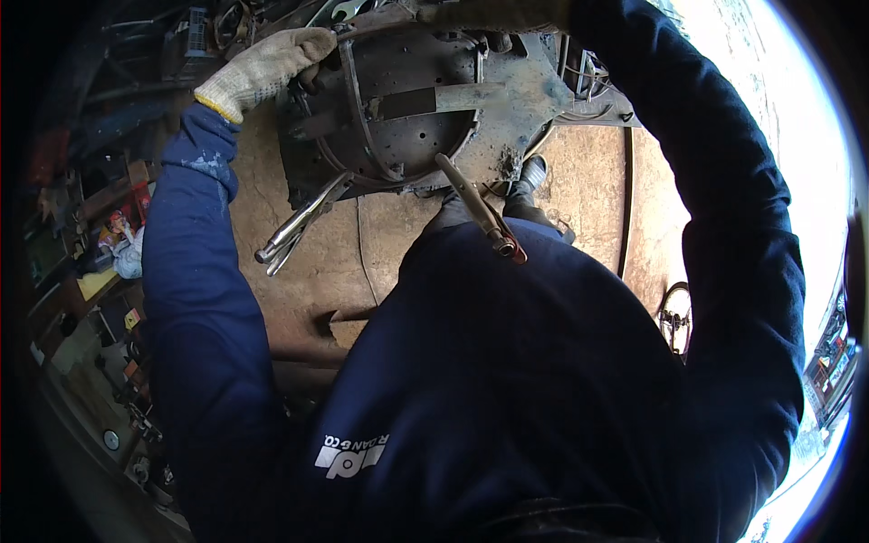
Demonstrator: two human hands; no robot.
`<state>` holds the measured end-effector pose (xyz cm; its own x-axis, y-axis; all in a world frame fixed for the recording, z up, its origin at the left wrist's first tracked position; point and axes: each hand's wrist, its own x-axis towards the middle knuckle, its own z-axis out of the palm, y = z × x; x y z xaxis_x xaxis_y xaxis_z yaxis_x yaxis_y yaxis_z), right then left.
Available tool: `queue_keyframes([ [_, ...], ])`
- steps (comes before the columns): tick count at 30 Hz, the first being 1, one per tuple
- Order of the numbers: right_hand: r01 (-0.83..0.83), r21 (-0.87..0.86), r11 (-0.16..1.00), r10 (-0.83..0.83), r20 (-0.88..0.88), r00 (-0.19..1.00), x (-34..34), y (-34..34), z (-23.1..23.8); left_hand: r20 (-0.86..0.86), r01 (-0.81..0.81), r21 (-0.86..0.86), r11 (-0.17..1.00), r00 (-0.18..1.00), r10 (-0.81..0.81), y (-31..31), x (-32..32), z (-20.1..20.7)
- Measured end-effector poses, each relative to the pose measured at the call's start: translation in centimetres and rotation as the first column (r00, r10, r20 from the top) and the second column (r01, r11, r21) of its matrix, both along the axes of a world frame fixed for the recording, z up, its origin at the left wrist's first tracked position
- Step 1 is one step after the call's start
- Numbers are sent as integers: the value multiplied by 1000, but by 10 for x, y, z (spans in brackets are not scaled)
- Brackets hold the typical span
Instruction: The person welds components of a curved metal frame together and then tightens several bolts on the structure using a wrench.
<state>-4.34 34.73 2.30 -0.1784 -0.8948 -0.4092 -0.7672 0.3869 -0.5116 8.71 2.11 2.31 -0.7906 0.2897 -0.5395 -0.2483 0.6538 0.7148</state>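
Note:
My left hand (267, 68), in a pale knit glove with a yellow cuff, is closed at the left end of a narrow metal strip (376, 22). The strip runs along the far side of a dark steel plate (534, 100). At the top edge, my right hand (498, 14) is gloved and in deep shadow; its fingers appear curled round the strip's other end. Curved rods and a flat bar (471, 96) lie across the plate. One pair of locking pliers (303, 222) hangs off its near left edge, another pair (477, 208) off the near middle.
A wrench (348, 9) lies beyond the plate. Below is a brown floor (317, 226) with a thin cable (364, 249) and a long dark bar (627, 199). Cluttered shelves (90, 271) line the left; a small wheel (675, 312) stands at the right. My shoe (534, 170) shows under the plate.

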Motion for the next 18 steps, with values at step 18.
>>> queue_keyframes([
  [18,84,186,979,5,-432,902,46,-32,25,937,-807,318,497,189,-294,-42,-59,-47],
])
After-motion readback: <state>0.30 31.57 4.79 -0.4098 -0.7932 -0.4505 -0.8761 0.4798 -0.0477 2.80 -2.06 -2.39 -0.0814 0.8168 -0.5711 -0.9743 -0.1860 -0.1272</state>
